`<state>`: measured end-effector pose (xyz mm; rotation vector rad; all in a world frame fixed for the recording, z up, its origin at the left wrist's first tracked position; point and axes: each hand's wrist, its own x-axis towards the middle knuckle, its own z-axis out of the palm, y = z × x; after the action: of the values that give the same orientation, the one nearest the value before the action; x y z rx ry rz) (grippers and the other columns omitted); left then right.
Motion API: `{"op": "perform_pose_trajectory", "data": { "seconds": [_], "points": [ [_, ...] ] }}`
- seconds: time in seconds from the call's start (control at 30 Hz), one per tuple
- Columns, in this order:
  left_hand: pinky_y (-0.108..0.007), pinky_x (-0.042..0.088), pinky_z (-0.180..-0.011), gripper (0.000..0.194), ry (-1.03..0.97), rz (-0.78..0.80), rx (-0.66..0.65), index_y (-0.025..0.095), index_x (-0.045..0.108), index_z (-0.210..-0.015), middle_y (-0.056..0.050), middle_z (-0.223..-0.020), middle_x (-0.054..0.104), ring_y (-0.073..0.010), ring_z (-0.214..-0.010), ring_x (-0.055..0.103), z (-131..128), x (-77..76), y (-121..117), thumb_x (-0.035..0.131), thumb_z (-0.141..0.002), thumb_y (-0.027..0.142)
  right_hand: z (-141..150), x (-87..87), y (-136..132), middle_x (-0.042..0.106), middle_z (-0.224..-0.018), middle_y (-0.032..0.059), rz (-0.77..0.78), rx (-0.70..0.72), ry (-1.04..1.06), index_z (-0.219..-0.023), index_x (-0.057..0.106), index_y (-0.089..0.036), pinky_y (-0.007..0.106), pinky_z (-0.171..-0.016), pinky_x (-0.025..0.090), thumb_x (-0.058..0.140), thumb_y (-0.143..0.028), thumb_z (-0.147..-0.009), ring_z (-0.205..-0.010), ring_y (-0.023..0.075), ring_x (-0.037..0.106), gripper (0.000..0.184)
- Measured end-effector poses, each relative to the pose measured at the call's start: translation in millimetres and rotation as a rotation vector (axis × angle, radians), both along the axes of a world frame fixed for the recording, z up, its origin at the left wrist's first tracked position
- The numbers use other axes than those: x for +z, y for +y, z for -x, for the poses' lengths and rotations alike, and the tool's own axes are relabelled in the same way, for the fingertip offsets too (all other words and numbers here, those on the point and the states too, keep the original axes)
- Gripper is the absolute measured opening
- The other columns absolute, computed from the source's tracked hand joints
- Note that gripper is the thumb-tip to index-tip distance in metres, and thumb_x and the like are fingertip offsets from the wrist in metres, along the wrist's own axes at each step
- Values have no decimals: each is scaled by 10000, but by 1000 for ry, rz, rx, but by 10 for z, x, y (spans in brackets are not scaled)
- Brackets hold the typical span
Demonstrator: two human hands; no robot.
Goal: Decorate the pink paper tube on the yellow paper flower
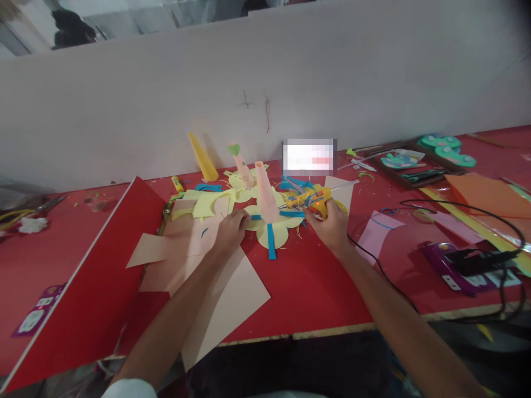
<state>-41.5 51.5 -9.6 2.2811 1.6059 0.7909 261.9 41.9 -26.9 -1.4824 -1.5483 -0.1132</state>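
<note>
My right hand (329, 222) is wrapped round a yellow glue gun (309, 198), its nozzle pointing left toward a pale pink paper cone (267, 199). The cone stands upright on a pale yellow flower-shaped paper base (274, 239). Blue paper strips run out from the foot of the cone, one toward the front (271, 241) and one to each side. My left hand (234, 224) pinches the outer end of the left blue strip (256, 217) at the edge of the base. Its fingertips are partly hidden.
Behind stand a second cone with a green heart (241, 168) and a yellow cone (203, 157). Peach paper sheets (226, 298) lie front left, beside a leaning red board (95, 282). At right are a purple power strip (452, 268), a black cord (385, 276) and a dark tray (409, 171).
</note>
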Motion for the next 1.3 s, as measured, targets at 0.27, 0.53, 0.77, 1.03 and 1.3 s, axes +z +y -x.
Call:
{"op": "perform_pose_trajectory", "data": {
  "seconds": [0.27,0.53,0.77,1.03,1.3],
  "points": [
    [-300,348,-657,369,99,9,-9,214,489,-735,-26,-770,606,-188,-743,581,3,24,-30,437,-1058,385,-3,-9,5,617,-680,20,3,3,-7,-807,493,-248,335,-651,396,666,-601,-857,-675,225,589,396],
    [-303,416,-721,225,7,51,14,225,506,-854,-25,-912,618,-200,-863,608,-15,14,-3,490,-1032,363,1,-21,13,612,-676,20,-9,-17,-28,-800,489,-252,341,-648,397,654,-626,-866,-674,228,591,414],
    [-309,467,-806,133,-59,34,-53,227,551,-934,-35,-980,653,-198,-909,627,-1,-31,3,481,-1022,298,-3,-26,12,622,-686,22,-4,3,-19,-824,500,-248,346,-655,409,654,-620,-871,-680,232,599,405],
    [-331,481,-795,125,-30,80,-26,227,543,-979,-56,-1014,651,-217,-930,622,7,-10,-5,425,-1001,263,-10,-20,10,620,-690,25,1,-1,-18,-825,514,-243,346,-663,404,665,-613,-859,-685,235,597,401],
    [-319,476,-838,124,-76,15,-40,230,510,-953,-50,-977,607,-206,-935,597,15,5,-28,398,-959,177,-9,-24,12,611,-684,18,-12,-2,-26,-812,496,-245,334,-648,399,663,-613,-866,-667,219,583,408]
  ]
}}
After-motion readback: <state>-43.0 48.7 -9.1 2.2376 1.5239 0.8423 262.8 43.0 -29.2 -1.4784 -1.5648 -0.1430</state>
